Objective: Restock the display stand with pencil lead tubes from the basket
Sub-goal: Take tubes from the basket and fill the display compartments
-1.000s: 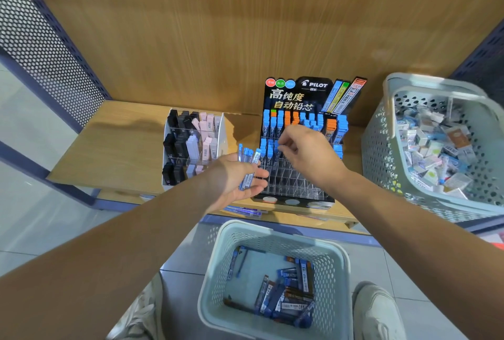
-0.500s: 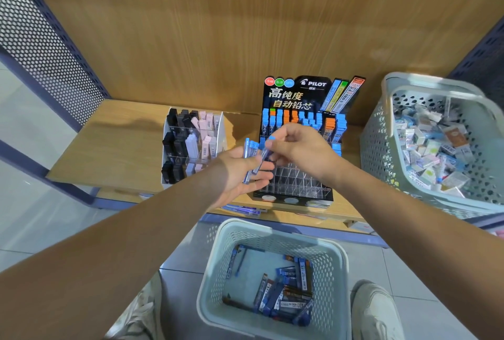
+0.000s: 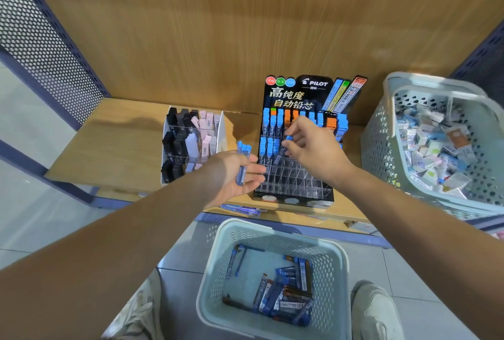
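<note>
A black display stand (image 3: 294,192) with clear slots stands on the wooden shelf; its upper rows hold blue and orange capped lead tubes, its lower rows are bare. My right hand (image 3: 313,149) pinches one blue-capped lead tube (image 3: 283,147) over the stand's second row. My left hand (image 3: 234,173), just left of the stand, grips a small bundle of blue lead tubes (image 3: 242,162) upright. A pale basket (image 3: 215,293) on the floor below holds several more lead tubes (image 3: 283,293).
A white organiser (image 3: 221,132) with black and pink erasers stands left of the stand. A large pale basket (image 3: 381,149) full of small boxes sits at the right. Loose tubes (image 3: 242,210) lie at the shelf's front edge. My shoes flank the floor basket.
My right hand took one tube from the bundle in my left hand and carried it right and up to the stand. My left hand stayed roughly in place.
</note>
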